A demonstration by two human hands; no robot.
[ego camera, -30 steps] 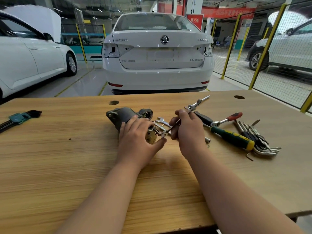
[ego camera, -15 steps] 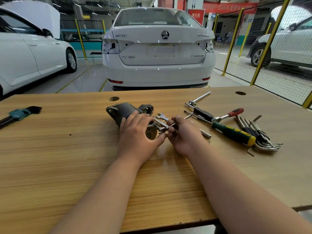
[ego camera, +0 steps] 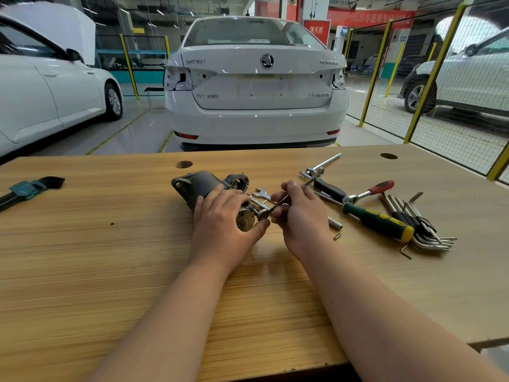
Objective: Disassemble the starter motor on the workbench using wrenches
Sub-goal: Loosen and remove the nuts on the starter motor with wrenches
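Dark grey cast-metal starter motor [ego camera: 202, 186] lies on its side on the pale wood-grain workbench [ego camera: 110, 257], brass-coloured end face toward the wearer, directly under the left hand [ego camera: 223, 219].

Risks, as judged: the slim silver open-ended wrench [ego camera: 265, 212] could slip off its fastener under a light hold, rounding it or skidding into the left thumb close by. The round barrel could roll if the steadying hold slackens.

Grip: left fingers curl over the barrel, thumb beneath the end face, a closed hold. Right hand [ego camera: 303, 219], just beside it, pinches the wrench shank between thumb and curled fingers. The wrench head sits at the end face, between both hands. The fastener is too small to make out.

Beyond the right hand: small spare spanner [ego camera: 261, 193], green-and-yellow-handled screwdriver [ego camera: 380, 222], fanned steel hex keys [ego camera: 429, 235].
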